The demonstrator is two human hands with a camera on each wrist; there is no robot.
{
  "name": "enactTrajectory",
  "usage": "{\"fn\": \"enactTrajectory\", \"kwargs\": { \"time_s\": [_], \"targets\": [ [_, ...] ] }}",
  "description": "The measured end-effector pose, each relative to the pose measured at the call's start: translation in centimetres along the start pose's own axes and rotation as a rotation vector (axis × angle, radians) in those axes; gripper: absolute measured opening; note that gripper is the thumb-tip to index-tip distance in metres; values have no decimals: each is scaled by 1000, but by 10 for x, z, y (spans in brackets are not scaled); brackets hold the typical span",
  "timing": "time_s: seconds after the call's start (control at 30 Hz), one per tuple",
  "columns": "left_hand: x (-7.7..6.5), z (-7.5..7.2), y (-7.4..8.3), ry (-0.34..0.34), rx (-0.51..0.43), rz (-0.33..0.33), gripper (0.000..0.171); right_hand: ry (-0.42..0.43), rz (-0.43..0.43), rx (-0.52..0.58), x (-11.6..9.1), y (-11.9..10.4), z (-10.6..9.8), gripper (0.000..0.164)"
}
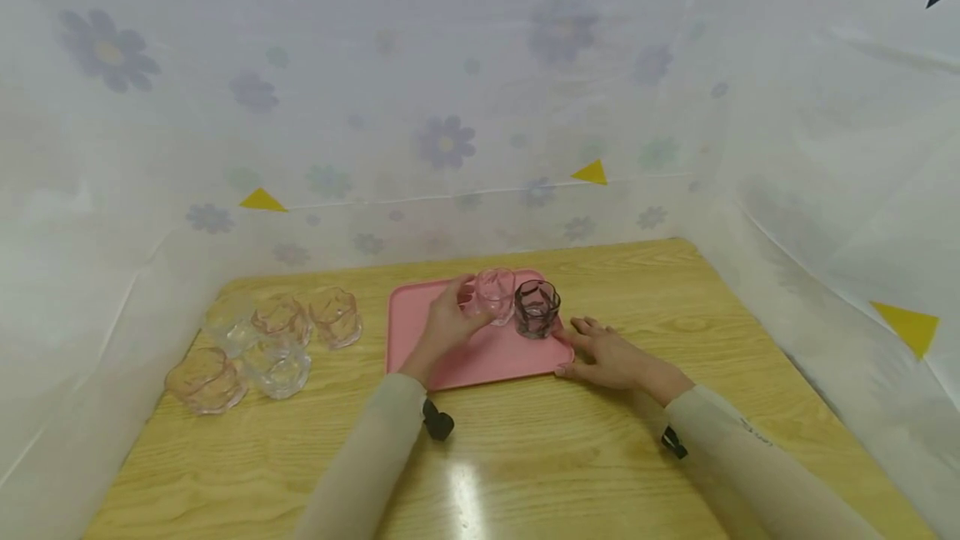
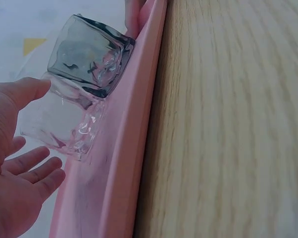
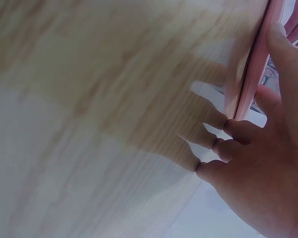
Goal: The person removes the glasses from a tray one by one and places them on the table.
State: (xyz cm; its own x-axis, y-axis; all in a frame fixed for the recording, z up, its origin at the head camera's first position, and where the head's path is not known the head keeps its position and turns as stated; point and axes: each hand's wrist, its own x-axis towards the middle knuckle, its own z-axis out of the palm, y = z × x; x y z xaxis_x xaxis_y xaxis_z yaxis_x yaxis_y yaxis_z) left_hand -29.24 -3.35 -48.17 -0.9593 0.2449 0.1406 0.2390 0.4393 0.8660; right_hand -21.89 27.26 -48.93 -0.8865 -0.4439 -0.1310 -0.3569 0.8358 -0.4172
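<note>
On a pink tray (image 1: 480, 361) stand a clear glass (image 1: 496, 292) and a dark grey glass (image 1: 537, 317), side by side near the far right corner. My left hand (image 1: 448, 325) is around the near left side of the clear glass. In the left wrist view its thumb (image 2: 34, 90) lies at that glass's rim, while the other fingers are loosely spread and apart from the glass. Beside the tray's right end is my right hand (image 1: 611, 359), its fingertips resting on the table and its thumb at the tray's near right corner.
Several wavy tumblers stand together at the table's left: pinkish ones, such as the pink glass (image 1: 336, 319) nearest the tray, and clear ones, such as the clear tumbler (image 1: 279, 369) in front. White patterned sheeting (image 1: 442, 223) encloses the wooden table (image 1: 525, 457) at the back and sides.
</note>
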Motion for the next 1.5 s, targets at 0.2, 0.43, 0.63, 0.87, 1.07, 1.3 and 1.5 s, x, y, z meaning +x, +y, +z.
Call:
{"fn": "enactTrajectory", "kwargs": {
  "time_s": [0.2,0.43,0.63,0.87,1.07,1.3,1.5],
  "targets": [
    [6,5,-1,-2,10,-10,85,-4,7,3,-1,0,0,82],
    [12,10,0,-20,1,-11,89,4,6,-2,-1,0,1,81],
    [14,15,-4,-23,21,-6,91,10,1,-4,-1,1,2,81],
    [16,18,-8,-4,27,10,89,11,0,-7,0,0,2,81],
    [16,20,-6,22,16,-2,87,4,8,-5,-1,-3,0,80],
    [16,20,-5,57,50,-2,85,2,8,-5,0,-6,-2,78],
    [14,14,-8,66,59,13,86,0,7,-1,-2,-7,-3,77]
  ]
}}
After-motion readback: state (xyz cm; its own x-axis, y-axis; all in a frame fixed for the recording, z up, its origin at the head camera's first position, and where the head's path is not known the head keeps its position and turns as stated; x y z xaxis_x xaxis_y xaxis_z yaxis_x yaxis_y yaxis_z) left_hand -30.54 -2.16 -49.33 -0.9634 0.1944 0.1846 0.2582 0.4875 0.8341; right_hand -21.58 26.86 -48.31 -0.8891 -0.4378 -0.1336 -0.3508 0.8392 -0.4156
